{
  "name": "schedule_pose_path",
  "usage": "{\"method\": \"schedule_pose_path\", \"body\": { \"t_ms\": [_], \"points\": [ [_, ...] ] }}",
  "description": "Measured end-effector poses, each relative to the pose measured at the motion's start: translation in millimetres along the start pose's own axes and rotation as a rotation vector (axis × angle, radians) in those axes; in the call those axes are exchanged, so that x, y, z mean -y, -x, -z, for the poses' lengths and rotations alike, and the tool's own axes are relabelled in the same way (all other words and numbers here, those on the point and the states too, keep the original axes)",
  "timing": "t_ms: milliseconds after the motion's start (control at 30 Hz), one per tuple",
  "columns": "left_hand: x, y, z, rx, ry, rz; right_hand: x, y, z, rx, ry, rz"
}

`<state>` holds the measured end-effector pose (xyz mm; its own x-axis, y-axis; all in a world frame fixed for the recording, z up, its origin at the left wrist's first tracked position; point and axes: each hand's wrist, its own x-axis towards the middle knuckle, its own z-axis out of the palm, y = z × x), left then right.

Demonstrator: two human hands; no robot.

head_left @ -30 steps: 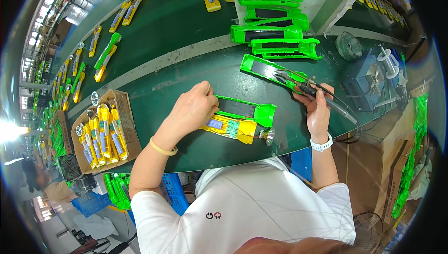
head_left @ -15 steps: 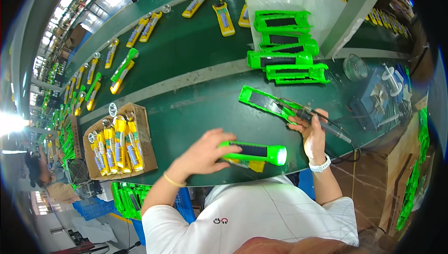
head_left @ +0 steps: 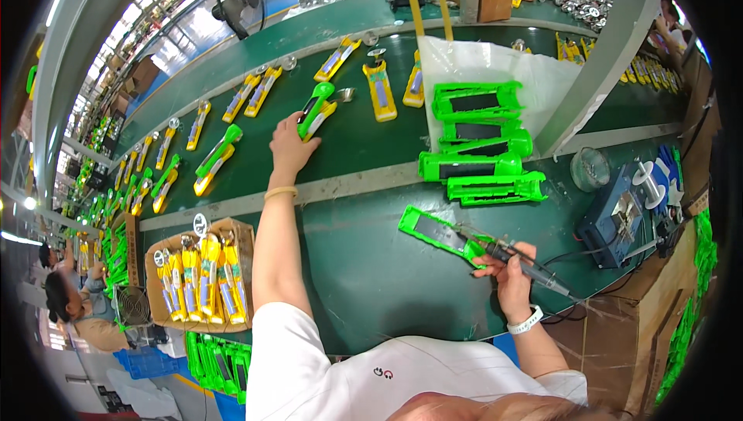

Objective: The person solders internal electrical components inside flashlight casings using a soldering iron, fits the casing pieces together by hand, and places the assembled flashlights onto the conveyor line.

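Currently | hands: left (head_left: pixel 290 145) holds flashlight (head_left: pixel 314 112), right (head_left: pixel 512 285) soldering iron (head_left: pixel 544 278) | flashlight's head away-right, long axis slanted

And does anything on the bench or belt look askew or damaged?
Nothing looks spilled or visibly broken. Mildly askew: at the left hand, the green casing sits offset over its yellow half, baring part of it; similar offset pairs lie farther left, so probably normal.
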<state>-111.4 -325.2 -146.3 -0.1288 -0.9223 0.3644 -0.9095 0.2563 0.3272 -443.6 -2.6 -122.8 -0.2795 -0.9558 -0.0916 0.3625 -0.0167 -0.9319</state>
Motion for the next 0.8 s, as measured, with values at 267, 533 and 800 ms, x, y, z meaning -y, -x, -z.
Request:
{"method": "schedule_pose_path", "body": {
  "t_ms": [267, 533, 800],
  "points": [
    [-142.9, -34.0, -79.8, 0.054, -0.003, 0.090, -0.2, -0.5, -0.4, 0.014, 0.004, -0.001],
    [-86.9, -7.6, -57.7, 0.145, 0.258, 0.276, -0.1, 2.4, -0.4, 0.046, -0.008, 0.025],
    [-72.4, 167.5, 87.8, 0.505, 0.481, -0.243, 4.5, -4.2, -2.9, 0.004, -0.117, -0.146]
  ]
}}
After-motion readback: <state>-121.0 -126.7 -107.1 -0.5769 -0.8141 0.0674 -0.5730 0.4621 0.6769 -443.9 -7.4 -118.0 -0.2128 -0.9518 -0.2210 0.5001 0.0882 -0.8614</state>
